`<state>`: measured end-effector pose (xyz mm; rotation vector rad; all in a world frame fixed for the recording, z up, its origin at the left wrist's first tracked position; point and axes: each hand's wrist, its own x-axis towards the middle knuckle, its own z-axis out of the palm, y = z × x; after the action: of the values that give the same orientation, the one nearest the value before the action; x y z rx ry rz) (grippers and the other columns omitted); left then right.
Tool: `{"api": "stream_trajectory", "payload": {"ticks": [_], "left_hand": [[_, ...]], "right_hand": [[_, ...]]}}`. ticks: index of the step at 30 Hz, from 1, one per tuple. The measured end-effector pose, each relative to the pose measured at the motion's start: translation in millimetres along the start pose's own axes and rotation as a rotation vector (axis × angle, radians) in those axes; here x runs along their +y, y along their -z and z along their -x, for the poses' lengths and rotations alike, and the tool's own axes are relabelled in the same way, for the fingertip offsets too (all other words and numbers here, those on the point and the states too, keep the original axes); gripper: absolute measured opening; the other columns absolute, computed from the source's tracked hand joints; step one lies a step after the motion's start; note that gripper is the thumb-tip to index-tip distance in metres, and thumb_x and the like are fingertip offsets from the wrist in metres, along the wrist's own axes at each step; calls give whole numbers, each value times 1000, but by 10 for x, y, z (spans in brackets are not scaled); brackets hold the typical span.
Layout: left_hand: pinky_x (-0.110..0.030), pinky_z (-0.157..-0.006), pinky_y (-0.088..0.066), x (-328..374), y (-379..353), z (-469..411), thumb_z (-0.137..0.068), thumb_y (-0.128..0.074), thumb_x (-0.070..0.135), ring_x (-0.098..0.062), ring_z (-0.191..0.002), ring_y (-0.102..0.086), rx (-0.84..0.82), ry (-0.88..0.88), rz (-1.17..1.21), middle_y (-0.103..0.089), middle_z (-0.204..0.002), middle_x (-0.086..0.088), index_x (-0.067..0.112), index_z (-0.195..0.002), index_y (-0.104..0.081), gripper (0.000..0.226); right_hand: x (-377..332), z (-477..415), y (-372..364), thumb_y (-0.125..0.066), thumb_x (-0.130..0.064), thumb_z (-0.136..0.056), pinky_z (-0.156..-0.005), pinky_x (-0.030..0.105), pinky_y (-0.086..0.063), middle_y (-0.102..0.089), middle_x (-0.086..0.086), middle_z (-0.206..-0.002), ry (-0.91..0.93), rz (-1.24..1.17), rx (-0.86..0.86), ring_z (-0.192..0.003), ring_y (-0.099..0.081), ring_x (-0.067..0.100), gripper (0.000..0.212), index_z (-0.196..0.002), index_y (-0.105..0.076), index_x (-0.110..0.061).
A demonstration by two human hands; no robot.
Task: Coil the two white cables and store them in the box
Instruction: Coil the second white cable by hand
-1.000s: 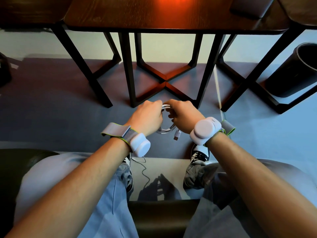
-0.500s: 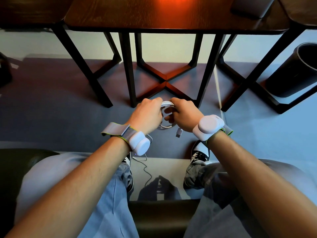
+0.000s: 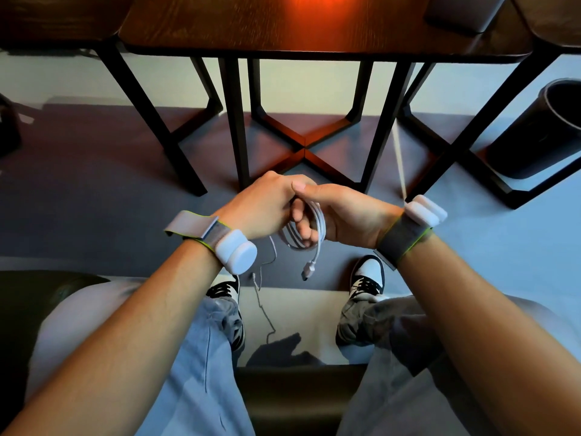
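A white cable [image 3: 317, 228] hangs in several loops between my two hands, above the floor in front of my knees. My right hand [image 3: 349, 217] has turned palm-up and its fingers curl through the loops. My left hand [image 3: 267, 206] is closed on the top of the coil, touching my right thumb. The cable's plug end [image 3: 308, 269] dangles below the coil. A thinner white cable [image 3: 265, 265] trails down from my left hand toward the floor. A grey box-like object [image 3: 462, 11] sits on the table's far right corner, partly cut off.
A dark wooden table [image 3: 314, 29] stands just ahead, its black legs [image 3: 235, 127] close to my hands. A black cylindrical bin [image 3: 547, 130] sits on the floor at right. My knees and shoes [image 3: 366, 278] are below; a dark seat edge [image 3: 298, 401] lies between them.
My right hand rolled over from knuckles-up to palm-up, with the coil now wrapped over its fingers. The plug end swung lower. Both hands stay together at the same spot.
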<state>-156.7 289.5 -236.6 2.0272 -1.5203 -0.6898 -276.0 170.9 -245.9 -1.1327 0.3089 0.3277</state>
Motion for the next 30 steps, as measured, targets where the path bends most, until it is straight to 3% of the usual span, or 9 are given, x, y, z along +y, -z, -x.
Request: {"api": "stream_trajectory", "payload": {"ticks": [3, 5, 8, 12, 17, 20, 22, 27, 30], "left_hand": [[-23, -67, -51, -7, 5, 7, -81, -50, -4, -6, -64, -64, 44, -52, 1, -63, -58, 12, 27, -101, -64, 40], [-26, -66, -48, -46, 8, -13, -89, -53, 1, -16, -69, -62, 95, -19, 47, -64, -67, 5, 24, -107, -66, 32], [-35, -72, -51, -6, -24, 7, -86, -55, -6, -27, -77, -65, 143, -122, 77, -70, -82, -4, 9, -113, -67, 33], [-45, -83, -54, 36, -116, 31, -81, -57, -7, -27, -96, -69, 159, -256, 59, -72, -104, -8, 4, -117, -66, 39], [-43, -85, -53, 18, -155, -34, -85, -55, -5, -25, -95, -68, 188, -129, 249, -71, -97, -7, 4, -115, -68, 34], [-19, -75, -47, 3, -199, -58, -85, -58, -6, -2, -81, -60, 219, -131, 247, -66, -86, 10, 8, -112, -70, 32], [-12, -75, -44, 2, -244, -73, -86, -60, -3, 1, -82, -59, 243, -130, 246, -66, -87, 14, 14, -110, -70, 31], [-31, -76, -47, 32, -302, -129, -85, -56, 0, -3, -72, -57, 226, 16, 401, -65, -72, 16, 36, -77, -66, 39], [-38, -81, -51, 97, -315, -132, -86, -52, 11, -9, -79, -58, 213, 89, 584, -65, -73, 13, 30, -74, -66, 25]], "right_hand": [[51, 5, -25, -32, -36, -102, -82, 38, -56, -70, 14, -70, 46, -157, -99, -76, -72, 26, 49, -78, -60, -5], [81, -5, -58, -37, -35, -100, -83, 39, -57, -73, 15, -74, 88, -268, -126, -85, -73, 30, 45, -77, -64, -7], [67, 6, -81, -38, -37, -97, -66, 30, -58, -73, 10, -69, 60, -240, -170, -72, -73, 25, 49, -70, -71, -13], [61, 41, -72, -31, -35, -99, -64, 30, -56, -71, 14, -66, 15, -167, -266, -64, -71, 26, 56, -71, -72, -9], [86, 53, -82, -28, -25, -104, -46, 22, -48, -65, 4, -57, 83, -312, -228, -40, -58, 12, 51, -75, -67, -10], [41, 66, -83, -31, -27, -104, -37, 14, -28, -50, -6, -44, 59, -381, -268, -28, -34, 1, 42, -77, -58, -12], [15, 81, -80, -34, -31, -102, -36, 15, -20, -38, -11, -37, 8, -416, -272, -27, -20, 2, 39, -74, -55, -14], [-30, 84, -79, -33, -43, -99, -36, 18, -15, -16, -9, -40, -31, -550, -272, -30, -11, 5, 47, -67, -50, -13], [-49, 86, -69, -31, -52, -99, -38, 21, -12, -16, -8, -41, -20, -608, -292, -31, -12, 6, 53, -68, -48, -12]]}}
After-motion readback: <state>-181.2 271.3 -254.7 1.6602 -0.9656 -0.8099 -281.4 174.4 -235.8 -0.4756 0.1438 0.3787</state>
